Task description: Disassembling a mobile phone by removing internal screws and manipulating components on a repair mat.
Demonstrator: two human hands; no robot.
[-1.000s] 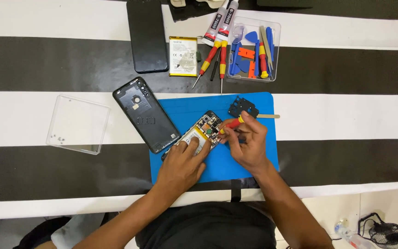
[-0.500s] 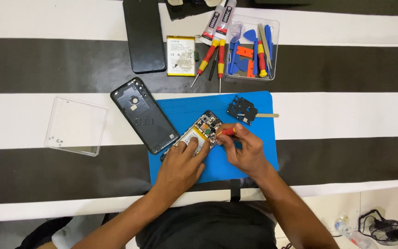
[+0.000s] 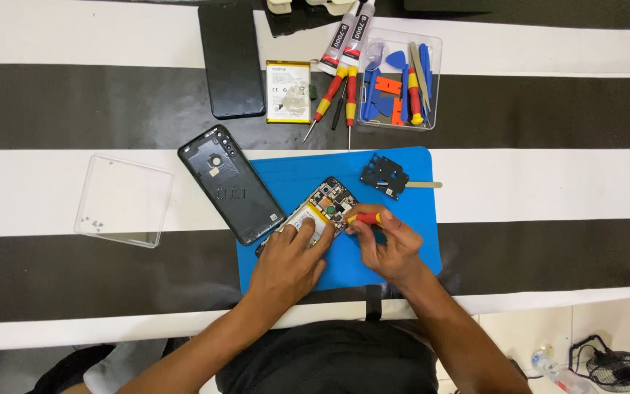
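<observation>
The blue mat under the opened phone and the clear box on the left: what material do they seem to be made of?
The blue mat looks like soft silicone or rubber: matte, with rounded corners and moulded grooves. The clear box looks like rigid transparent plastic: the stripes show through it and its edges are glossy.
</observation>
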